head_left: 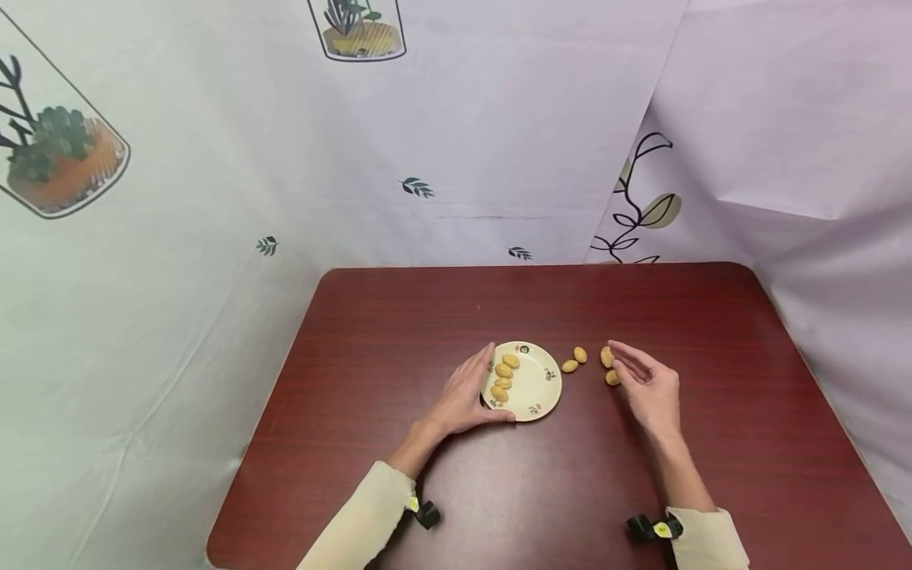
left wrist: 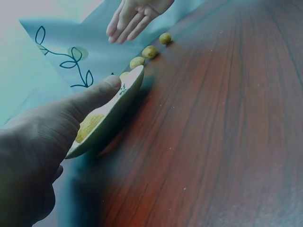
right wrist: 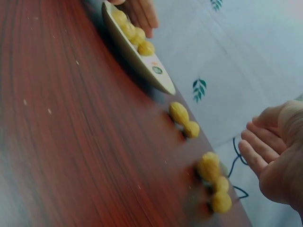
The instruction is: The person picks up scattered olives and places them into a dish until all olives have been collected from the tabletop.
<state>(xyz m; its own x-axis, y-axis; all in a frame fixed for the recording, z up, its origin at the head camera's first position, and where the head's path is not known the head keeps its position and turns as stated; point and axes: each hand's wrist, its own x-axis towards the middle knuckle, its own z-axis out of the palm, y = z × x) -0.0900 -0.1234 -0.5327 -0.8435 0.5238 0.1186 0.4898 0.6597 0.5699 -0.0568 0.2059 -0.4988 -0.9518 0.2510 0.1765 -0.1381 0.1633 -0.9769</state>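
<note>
My left hand (head_left: 466, 396) holds a round cream plate (head_left: 530, 388) with small printed motifs, fingers along its left rim and thumb at the front edge. In the left wrist view the thumb lies over the rim. Several small yellow potatoes (head_left: 503, 383) form a row on the plate's left side. My right hand (head_left: 650, 392) hovers above the table with relaxed fingers and holds nothing. Close to its fingertips lie more potatoes (head_left: 607, 357); the hand partly covers them in the head view, while the right wrist view shows a cluster of three (right wrist: 209, 166).
Two loose potatoes (head_left: 575, 360) lie between the plate and the right hand. The dark red wooden table (head_left: 370, 332) has rounded far corners. Pale patterned cloth (head_left: 484, 142) hangs behind the table and along its sides.
</note>
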